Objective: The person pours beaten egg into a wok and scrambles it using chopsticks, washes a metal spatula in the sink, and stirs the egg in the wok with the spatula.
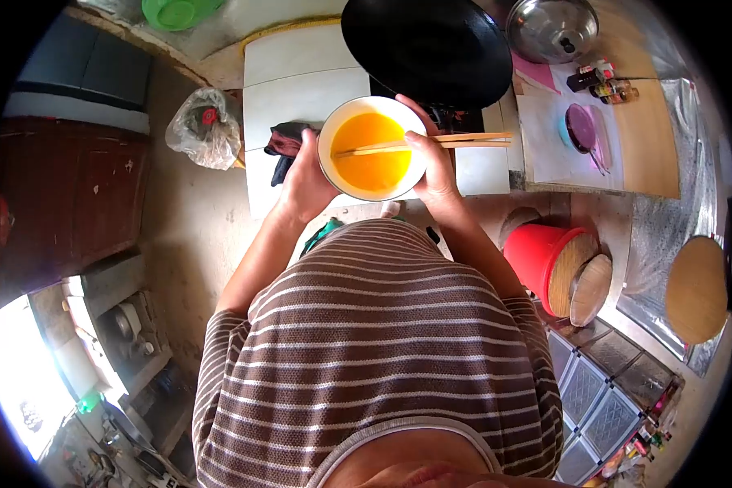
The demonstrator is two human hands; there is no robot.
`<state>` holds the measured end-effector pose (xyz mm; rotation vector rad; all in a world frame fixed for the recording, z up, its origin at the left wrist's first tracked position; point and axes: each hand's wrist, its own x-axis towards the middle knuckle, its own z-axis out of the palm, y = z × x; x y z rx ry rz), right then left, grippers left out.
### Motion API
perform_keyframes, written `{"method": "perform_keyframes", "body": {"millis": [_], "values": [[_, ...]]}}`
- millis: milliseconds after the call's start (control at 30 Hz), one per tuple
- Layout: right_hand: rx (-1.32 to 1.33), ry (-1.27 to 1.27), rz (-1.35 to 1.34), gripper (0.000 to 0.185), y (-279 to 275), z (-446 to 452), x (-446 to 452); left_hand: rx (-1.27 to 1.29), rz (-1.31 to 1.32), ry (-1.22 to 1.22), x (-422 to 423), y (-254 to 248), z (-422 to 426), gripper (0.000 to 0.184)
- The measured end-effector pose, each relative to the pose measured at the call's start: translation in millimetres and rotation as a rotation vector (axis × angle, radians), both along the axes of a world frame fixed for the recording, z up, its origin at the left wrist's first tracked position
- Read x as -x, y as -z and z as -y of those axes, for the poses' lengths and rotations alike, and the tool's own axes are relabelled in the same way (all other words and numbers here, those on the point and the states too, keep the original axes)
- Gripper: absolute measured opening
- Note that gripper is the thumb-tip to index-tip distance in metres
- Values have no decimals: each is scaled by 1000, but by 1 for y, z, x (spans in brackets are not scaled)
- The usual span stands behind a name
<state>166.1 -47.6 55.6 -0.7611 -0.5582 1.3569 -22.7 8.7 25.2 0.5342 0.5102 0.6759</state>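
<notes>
Just beyond the striped shirt point(390, 325), bowl point(382, 106) of yellow liquid point(370, 175) sat between left hand point(307, 180), clamped on its side, and right hand point(433, 167), clamped on bowl plus chopsticks point(476, 140). Chopsticks ran crosswise, tips leftward inside bowl. Black wok point(431, 53) beyond.

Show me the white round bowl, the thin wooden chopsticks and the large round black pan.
White round bowl point(366, 106): head view, on its pale inner wall.
Thin wooden chopsticks point(473, 137): head view, on the stretch outside the bowl.
Large round black pan point(431, 53): head view, on the middle of its surface.
</notes>
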Motion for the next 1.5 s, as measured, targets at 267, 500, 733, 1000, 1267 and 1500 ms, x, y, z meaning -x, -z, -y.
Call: {"method": "perform_keyframes", "body": {"millis": [267, 500, 733, 1000, 1267, 1500], "values": [[14, -64, 30, 58, 14, 3, -8, -92, -264, 69, 0, -6, 17, 96], [-63, 121, 488, 50, 8, 9, -47, -118, -259, -4, -3, -2, 13, 88], [-221, 87, 347, 30, -19, 21, -79, -189, -346, -32, -18, -16, -4, 86], [-238, 128, 443, 28, -40, 9, -119, -245, -351, -30, -50, -29, -41, 74], [-50, 235, 498, 29, -31, -27, -189, -414, -452, 46, -104, -36, -106, 81], [-98, 265, 302, 39, -8, -60, -222, -321, -460, -3, -141, -18, -154, 60]]}}
